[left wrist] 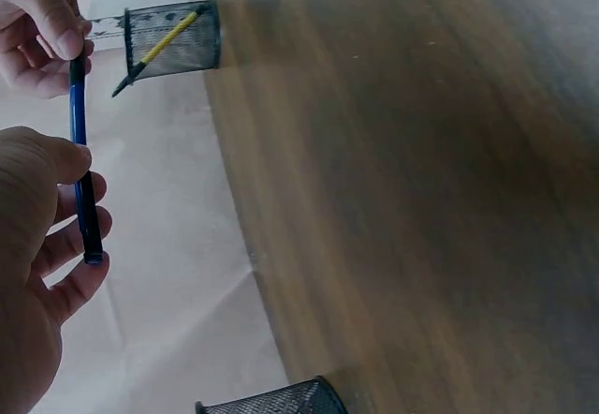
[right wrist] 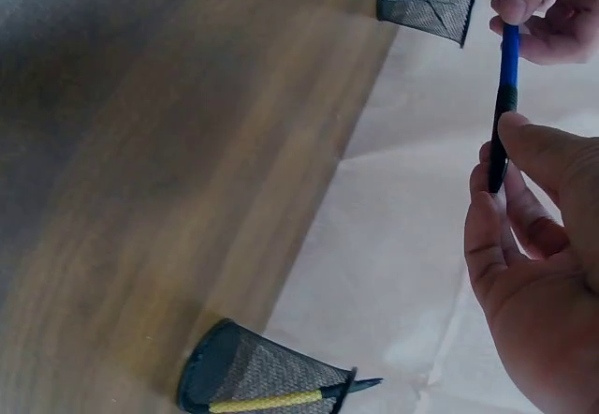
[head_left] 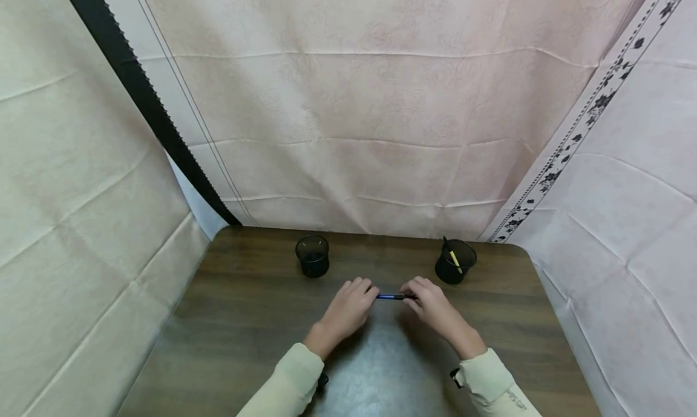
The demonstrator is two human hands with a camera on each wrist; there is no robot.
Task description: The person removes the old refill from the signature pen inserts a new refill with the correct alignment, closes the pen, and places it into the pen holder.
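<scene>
A slim pen with a blue barrel and black ends lies level between the two hands, above the table's middle. The left hand pinches one end between thumb and fingers; in the left wrist view the pen runs past its thumb to a black tip near the fingers. At the other end the right hand grips the pen, its thumb pressed on the dark section, as the right wrist view shows on the pen. Both hands are in front of two black mesh cups.
One mesh cup stands at the back left of the wooden table. Another mesh cup at the back right holds a yellow and black pen. Pale cloth hangs behind the table and on both sides.
</scene>
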